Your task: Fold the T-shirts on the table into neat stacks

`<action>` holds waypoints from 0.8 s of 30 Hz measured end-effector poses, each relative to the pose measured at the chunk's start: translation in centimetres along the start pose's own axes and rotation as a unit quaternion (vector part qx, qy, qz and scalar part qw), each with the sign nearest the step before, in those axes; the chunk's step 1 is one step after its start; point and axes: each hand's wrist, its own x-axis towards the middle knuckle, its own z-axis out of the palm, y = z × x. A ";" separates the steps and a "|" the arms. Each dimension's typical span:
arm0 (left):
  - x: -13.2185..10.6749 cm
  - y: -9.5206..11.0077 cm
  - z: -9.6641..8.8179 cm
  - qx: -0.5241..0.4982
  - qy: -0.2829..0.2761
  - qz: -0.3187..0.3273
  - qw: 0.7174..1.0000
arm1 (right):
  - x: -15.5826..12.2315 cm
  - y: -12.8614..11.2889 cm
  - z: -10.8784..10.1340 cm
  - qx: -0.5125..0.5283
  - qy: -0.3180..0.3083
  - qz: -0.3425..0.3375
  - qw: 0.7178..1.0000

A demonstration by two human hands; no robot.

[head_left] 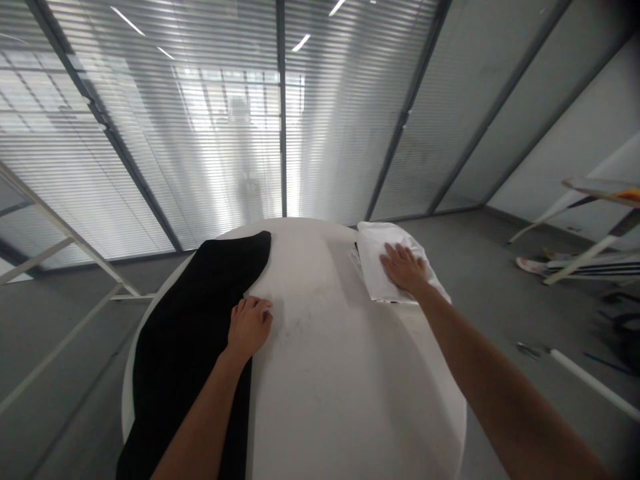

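A black cloth garment lies spread over the left side of a round white table and hangs past its near left edge. At the garment's inner edge, my left hand rests with its fingers curled in. A small whitish bit shows by the thumb and fingertips; what it is I cannot make out. On the table's far right sits a folded white cloth, with a thin dark edge and something clear showing underneath. My right hand presses flat on top of it, fingers extended.
Beyond the table stands a glass partition with blinds. A white metal frame is on the left. To the right are a table with pale legs, a white pole and dark cables on the grey floor.
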 end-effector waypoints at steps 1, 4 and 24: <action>0.0 0.0 0.0 0.001 0.001 0.002 1.000 | 0.1 0.2 0.3 -0.001 0.000 0.006 1.000; 0.0 0.0 0.1 0.003 0.004 0.003 1.000 | -0.1 0.1 0.1 -0.007 -0.005 0.010 1.000; 0.1 -0.1 0.1 -0.004 0.003 0.008 1.000 | -12.2 -13.7 3.3 0.042 -0.071 -0.243 0.967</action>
